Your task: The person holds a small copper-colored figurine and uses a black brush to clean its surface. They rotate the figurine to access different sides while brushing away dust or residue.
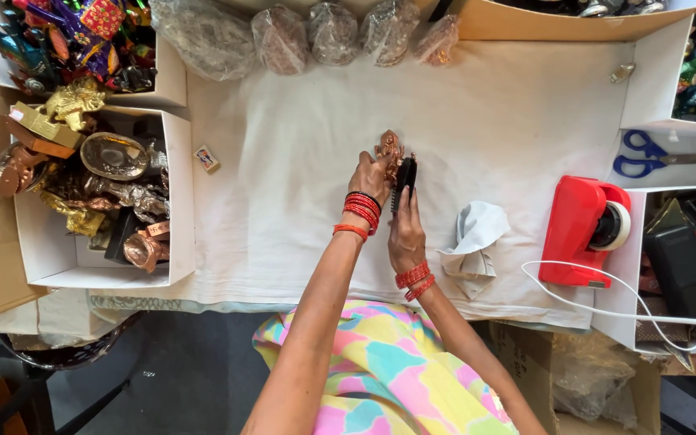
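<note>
Left hand: the left hand (370,176) has its fingers closed around a small copper-coloured figurine (388,150), held just above the middle of the white cloth (300,145).
Right hand: the right hand (405,234) has its fingers wrapped on a black brush (403,182), whose bristles press against the figurine's side.
Figurine: it sits upright in the grip, over the cloth's centre, well apart from every edge.
Risk: a hard stroke could likely twist the figurine out of the fingers; the cloth below would soften a drop.
Near side: a crumpled grey rag (474,242) lies just right of the right wrist, near the front edge.
Right edge: a red tape dispenser (583,232) stands there, a white cable (606,290) looping beside it; an elbow swung wide could probably snag the cable.
Left edge: an open white box (179,201) of metallic figurines stands well apart.
Far edge: wrapped bundles (332,32) line it.
Open room: bare cloth lies left of the hands and beyond them.
</note>
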